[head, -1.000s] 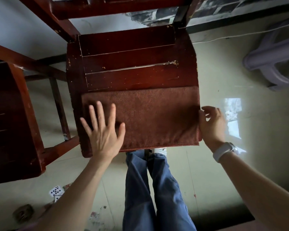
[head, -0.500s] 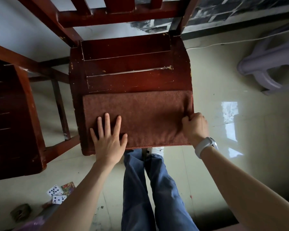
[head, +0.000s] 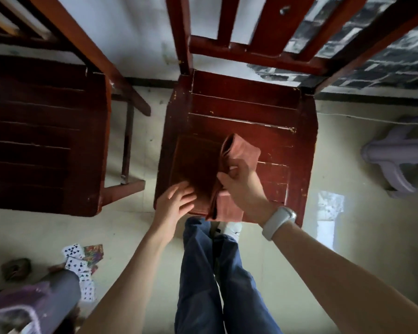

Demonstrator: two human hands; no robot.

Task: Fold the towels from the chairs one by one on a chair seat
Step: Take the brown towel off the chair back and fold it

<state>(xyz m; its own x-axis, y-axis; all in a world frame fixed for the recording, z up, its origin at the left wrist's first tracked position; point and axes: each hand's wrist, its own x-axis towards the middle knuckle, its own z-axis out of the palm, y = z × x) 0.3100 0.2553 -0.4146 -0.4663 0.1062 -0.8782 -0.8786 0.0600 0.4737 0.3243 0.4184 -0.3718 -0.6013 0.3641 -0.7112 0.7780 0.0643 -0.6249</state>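
A brown towel [head: 198,169] lies on the front left part of the red wooden chair seat [head: 297,150]. My right hand [head: 239,179] grips the towel's right end and holds it raised and swung over toward the left, so a curled flap stands up above the seat. My left hand [head: 174,203] rests with fingers spread on the towel's near left corner at the seat's front edge.
A second dark wooden chair [head: 46,141] stands to the left. A pale plastic stool [head: 396,160] is on the floor at right. Playing cards [head: 82,263] lie scattered on the floor at lower left beside a grey and purple object [head: 34,302]. My legs are below the seat.
My right hand has lifted the towel's right end and carried it leftward over the middle. My left hand slid to the near left corner. The view shifted, showing more of the left chair.
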